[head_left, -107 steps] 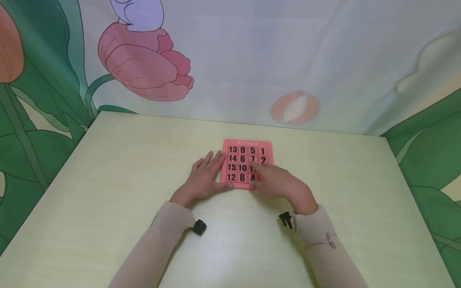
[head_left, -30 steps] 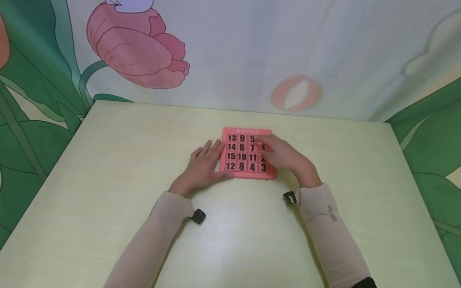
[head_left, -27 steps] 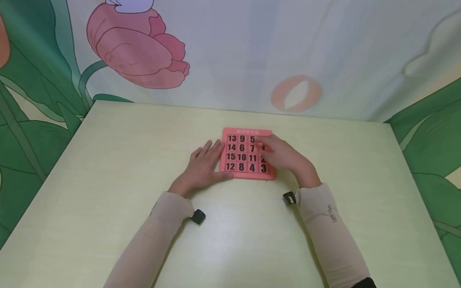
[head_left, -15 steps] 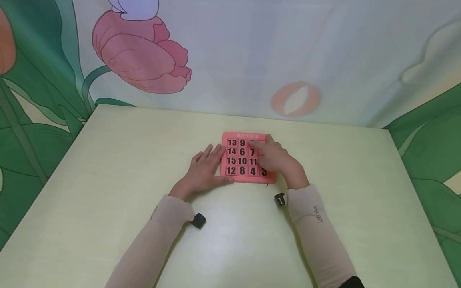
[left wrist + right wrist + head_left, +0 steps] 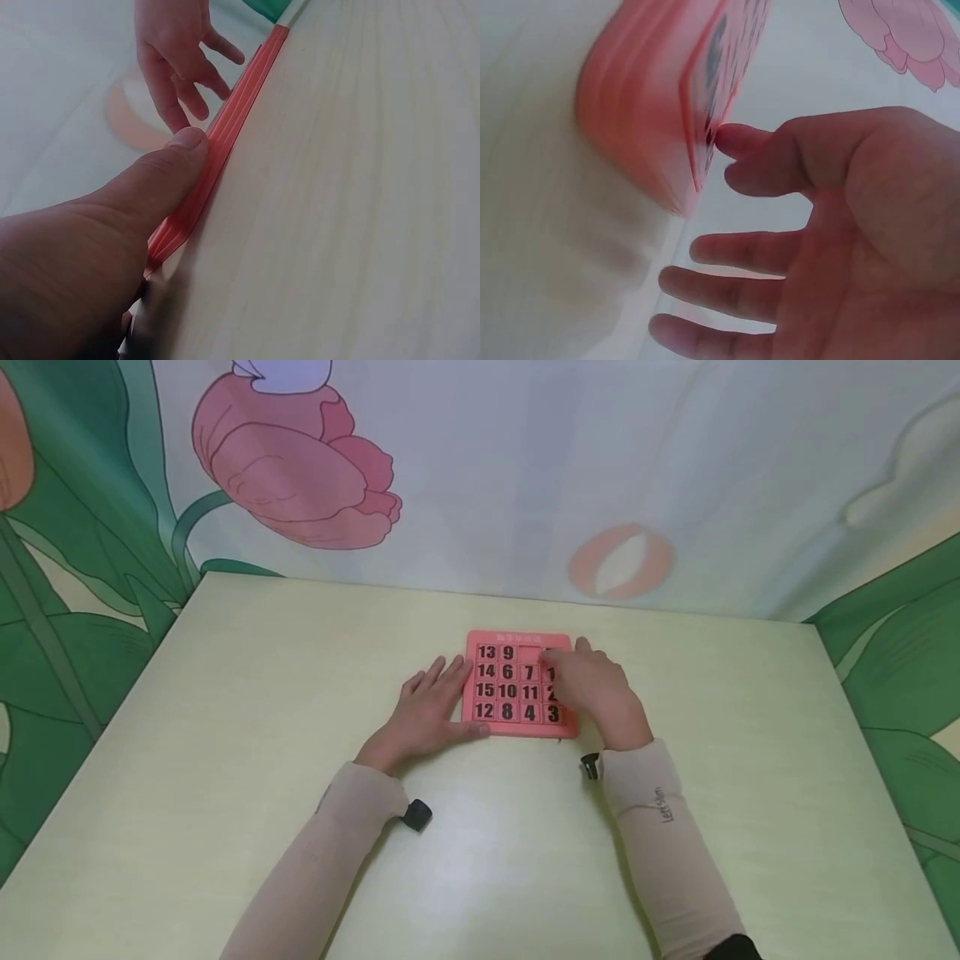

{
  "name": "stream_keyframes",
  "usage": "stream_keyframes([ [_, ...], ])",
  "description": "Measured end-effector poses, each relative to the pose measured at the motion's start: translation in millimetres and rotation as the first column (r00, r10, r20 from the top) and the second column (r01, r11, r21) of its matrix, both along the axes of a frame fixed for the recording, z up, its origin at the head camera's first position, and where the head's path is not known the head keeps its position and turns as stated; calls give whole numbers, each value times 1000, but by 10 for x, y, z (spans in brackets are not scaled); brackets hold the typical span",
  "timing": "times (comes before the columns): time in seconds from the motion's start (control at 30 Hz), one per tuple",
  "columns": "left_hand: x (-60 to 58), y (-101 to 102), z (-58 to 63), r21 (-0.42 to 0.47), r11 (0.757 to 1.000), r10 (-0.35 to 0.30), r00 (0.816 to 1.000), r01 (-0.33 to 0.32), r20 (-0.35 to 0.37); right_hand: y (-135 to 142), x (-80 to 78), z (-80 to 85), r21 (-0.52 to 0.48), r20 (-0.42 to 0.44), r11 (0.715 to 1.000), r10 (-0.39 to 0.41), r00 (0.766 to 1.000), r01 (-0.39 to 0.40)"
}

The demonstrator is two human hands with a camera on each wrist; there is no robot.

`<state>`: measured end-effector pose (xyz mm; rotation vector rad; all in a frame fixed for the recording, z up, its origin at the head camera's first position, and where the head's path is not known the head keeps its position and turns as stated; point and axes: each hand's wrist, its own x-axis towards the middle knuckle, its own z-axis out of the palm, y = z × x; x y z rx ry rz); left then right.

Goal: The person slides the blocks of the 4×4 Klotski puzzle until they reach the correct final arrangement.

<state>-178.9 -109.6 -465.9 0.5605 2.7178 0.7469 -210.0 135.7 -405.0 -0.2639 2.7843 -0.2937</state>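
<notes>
Shifting rightward since half a second ago, the right hand [image 5: 600, 689] is now leaving bare a vacant slot [image 5: 529, 653], third in the top row, and a top-right tile [image 5: 552, 649] is showing beside it, its number mostly hidden. On the table [image 5: 300, 693], the pink number board [image 5: 517, 732] is lying flat between the two hands; its long axis is probably running away from the person, though the slanted head view is making that hard to judge. Being the nearer one to the slot, the right hand is holding its index finger [image 5: 557, 661] at the top-right tile, apparently touching it, so the slot is lying just left of that fingertip. Directly below the slot the 7 tile [image 5: 529, 672] is sitting, and the 9 tile [image 5: 508, 652] is bordering it on the left; any move into the gap would be turning on these neighbours. Seen from the right wrist, index finger and right thumb [image 5: 769, 171] are lying close together, visibly pinching nothing, while the other three fingers [image 5: 742, 251] are stretching straight and apart, off the board. Along the board's left edge, the left hand [image 5: 423, 714] is resting with fingers straight and spread, its left thumb [image 5: 169, 172] touching the near edge.
</notes>
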Motion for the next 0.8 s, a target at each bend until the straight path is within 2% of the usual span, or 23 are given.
stream_keyframes([
  [0.13,-14,3,3,-6,1000,0,1000,0,-2,-34,-6,-2,-35,0,999,-14,1000,14],
  [0.27,-8,6,11,-8,1000,0,1000,0,3,-153,-9,-26,-103,39,994,-43,998,47],
  [0.37,-3,1,15,-11,1000,4,1000,-4,3,-252,-22,-50,-135,60,990,-30,998,38],
  [0.5,-2,-6,13,-13,1000,7,1000,-7,-1,-366,-40,-68,-112,78,994,10,997,-2],
  [0.67,-2,-5,7,-14,1000,-6,1000,6,-1,-417,-40,-54,-54,117,998,-5,993,12],
  [0.8,-7,-10,14,-11,1000,-11,1000,11,-4,-367,-52,-11,-5,99,1000,-5,995,5],
])
